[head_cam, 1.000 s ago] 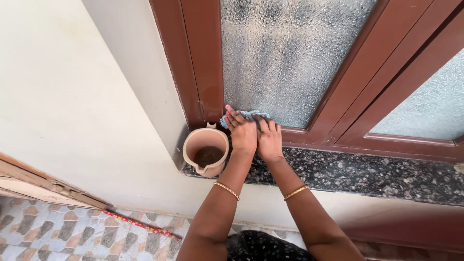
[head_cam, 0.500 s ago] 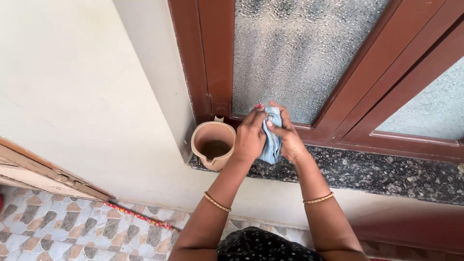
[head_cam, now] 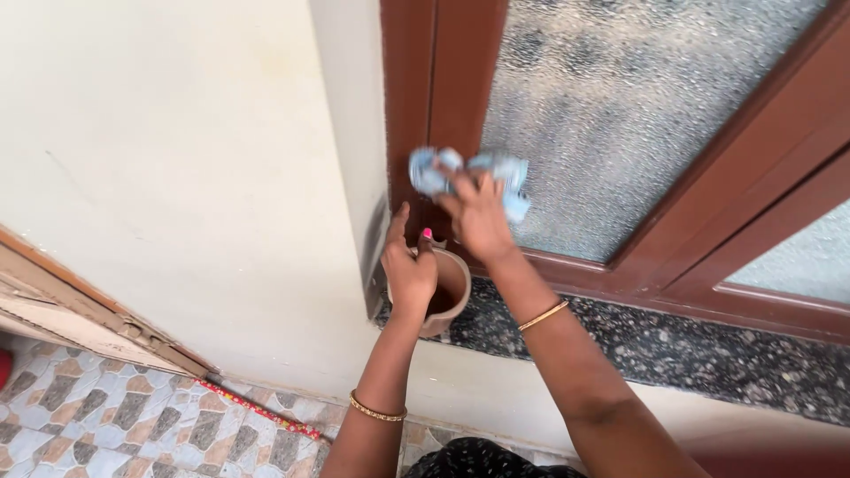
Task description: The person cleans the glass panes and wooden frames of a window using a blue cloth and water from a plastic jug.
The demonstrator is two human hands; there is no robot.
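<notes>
The light blue cloth (head_cam: 469, 177) is up against the brown wooden window frame (head_cam: 438, 106), bunched and blurred, just at the lower left corner of the frosted glass pane (head_cam: 620, 115). The right hand (head_cam: 478, 217) has it clenched in its fingers, pressing it onto the frame's upright. Below and just to the left, the left hand (head_cam: 409, 265) is over the tan plastic jug (head_cam: 452, 292), fingers curled loosely on its near rim, pink nails showing; whether it truly grips the rim I cannot tell. The jug stands on the left end of the speckled dark granite sill (head_cam: 673, 345), tucked into the corner where the sill meets the cream wall (head_cam: 177, 159). Each wrist carries a thin gold bangle. Further out, at lower left, a patterned tile floor (head_cam: 106, 416) shows, with a thin red stick (head_cam: 257, 410) lying along the foot of the wall and a wooden edge (head_cam: 80, 310) slanting above it.
</notes>
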